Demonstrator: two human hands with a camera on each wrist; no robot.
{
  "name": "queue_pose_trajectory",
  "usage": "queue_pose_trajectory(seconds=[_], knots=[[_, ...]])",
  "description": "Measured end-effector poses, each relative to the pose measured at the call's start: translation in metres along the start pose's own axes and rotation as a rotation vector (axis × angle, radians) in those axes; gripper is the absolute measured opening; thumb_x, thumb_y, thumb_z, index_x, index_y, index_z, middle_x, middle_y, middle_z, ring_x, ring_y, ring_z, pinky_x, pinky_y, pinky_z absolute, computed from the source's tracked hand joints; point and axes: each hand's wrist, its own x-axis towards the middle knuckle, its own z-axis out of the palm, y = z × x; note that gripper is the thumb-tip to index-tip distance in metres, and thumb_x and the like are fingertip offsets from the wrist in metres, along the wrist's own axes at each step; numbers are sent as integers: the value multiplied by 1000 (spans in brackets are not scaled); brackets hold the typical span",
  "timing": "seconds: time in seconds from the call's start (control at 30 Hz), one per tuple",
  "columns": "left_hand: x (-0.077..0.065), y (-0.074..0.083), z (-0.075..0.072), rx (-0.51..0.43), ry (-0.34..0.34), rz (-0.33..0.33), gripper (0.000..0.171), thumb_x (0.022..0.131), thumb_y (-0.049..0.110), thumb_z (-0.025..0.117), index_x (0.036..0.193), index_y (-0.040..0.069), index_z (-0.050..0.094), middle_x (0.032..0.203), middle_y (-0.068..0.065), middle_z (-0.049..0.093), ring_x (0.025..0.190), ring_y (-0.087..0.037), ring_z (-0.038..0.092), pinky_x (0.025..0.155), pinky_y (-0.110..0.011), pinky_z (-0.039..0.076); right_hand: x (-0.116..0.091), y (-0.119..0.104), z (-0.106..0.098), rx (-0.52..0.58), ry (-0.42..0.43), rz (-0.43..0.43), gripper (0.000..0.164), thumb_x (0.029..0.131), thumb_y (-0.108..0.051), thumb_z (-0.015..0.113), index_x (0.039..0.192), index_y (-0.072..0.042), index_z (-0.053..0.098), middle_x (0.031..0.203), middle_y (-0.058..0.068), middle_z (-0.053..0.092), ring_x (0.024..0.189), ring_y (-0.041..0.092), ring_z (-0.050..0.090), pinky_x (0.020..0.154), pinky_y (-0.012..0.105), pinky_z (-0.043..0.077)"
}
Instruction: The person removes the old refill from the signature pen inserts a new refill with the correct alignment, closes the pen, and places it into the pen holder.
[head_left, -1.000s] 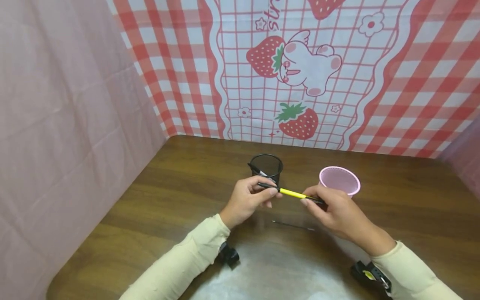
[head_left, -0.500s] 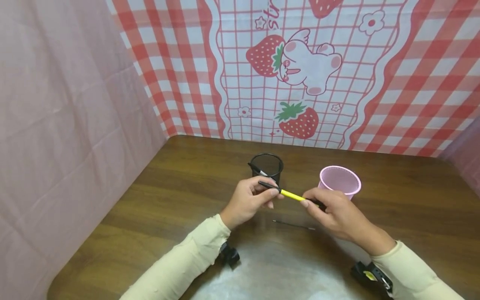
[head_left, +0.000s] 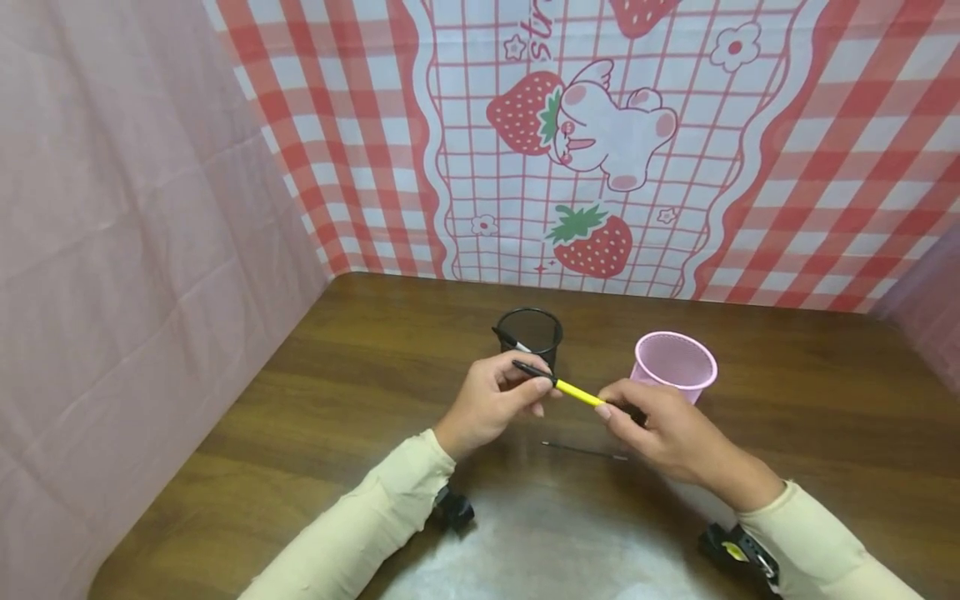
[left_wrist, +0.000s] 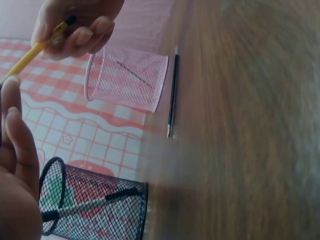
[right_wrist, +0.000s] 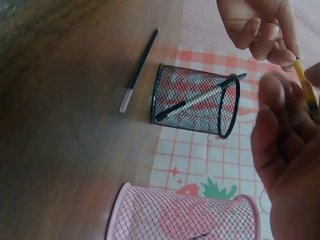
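Observation:
Both hands hold a pen with a yellow barrel and black ends, above the table. My left hand pinches its black front part between thumb and fingers, the dark tip poking out past them. At the barrel's other end, my right hand grips with thumb and fingers, and the pen's rear is mostly hidden in the head view. The left wrist view shows that black rear end sticking out beside the right fingers. On the table below lies a thin dark pen refill with one pale end.
Behind the left hand stands a black mesh pen cup with a black-and-silver pen leaning in it. A pink mesh cup stands behind the right hand, and a thin dark stick shows through its mesh. A checked strawberry cloth hangs behind the table.
The pen tilts a little more, its right end lower. My right fingers have shifted round its rear, covering more of it. The left hand keeps its pinch, and the refill lies where it was.

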Motion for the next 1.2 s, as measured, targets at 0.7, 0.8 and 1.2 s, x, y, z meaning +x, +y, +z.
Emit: queue_pose_trajectory(seconds=[0.7,0.8,1.2], knots=[[3,-5,2,-112,96,10,19,98,8,65,104,-10,63,90,-26,72,56,-12,60,51,-25,49,4,6,-3,-128,259,-158,37,99,-42,58,100,-6,67,82,-9,64,63,0,50,52,13,43],[2,-4,2,-115,91,15,18,98,7,64,104,-10,63,90,-25,72,56,-11,60,52,-23,50,4,6,-3,-118,255,-175,34,99,-41,59,98,-8,69,81,-10,63,63,0,50,52,11,41],[2,-4,-1,-106,77,31,15,98,2,63,104,-11,61,89,-31,70,56,-11,60,51,-22,51,6,5,-2,-34,199,-237,20,78,1,76,95,-11,72,79,-11,57,66,0,46,52,14,37]])
